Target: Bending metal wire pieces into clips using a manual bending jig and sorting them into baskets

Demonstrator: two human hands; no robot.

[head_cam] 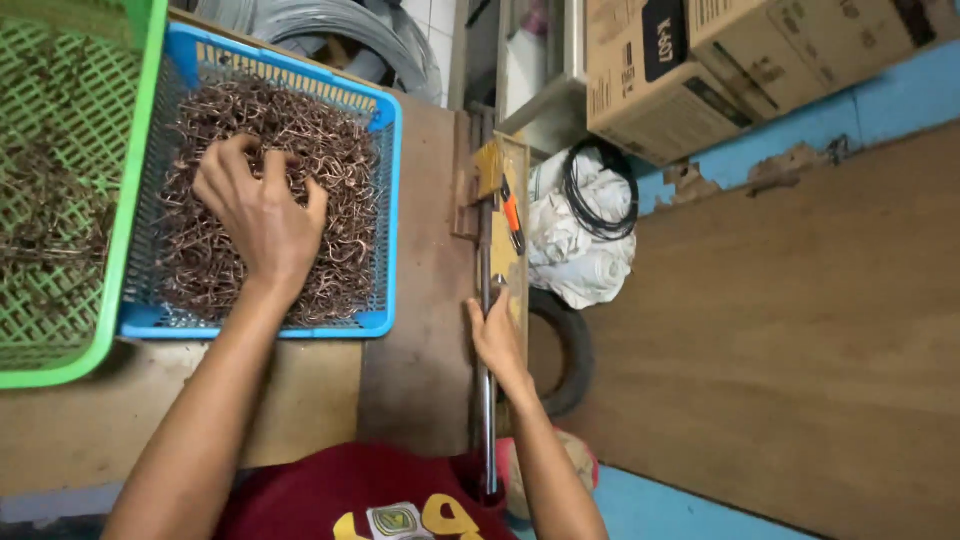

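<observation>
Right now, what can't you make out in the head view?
- Left hand: fingertips buried in bent copper wire pieces; grip hidden.
- Blue basket: bottom covered by wire.
- Green basket: cut off by left edge.
- Right hand: palm on metal rod; underside hidden.

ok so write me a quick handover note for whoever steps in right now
Left hand: palm down, fingers dug into the bent copper wire pieces filling the blue basket; whether it has gripped any cannot be seen.
Right hand: resting on the metal lever bar of the bench jig.
Green basket to the left holds a thin layer of similar pieces.
Done: cannot tell. Left: the blue basket is nearly full.
</observation>
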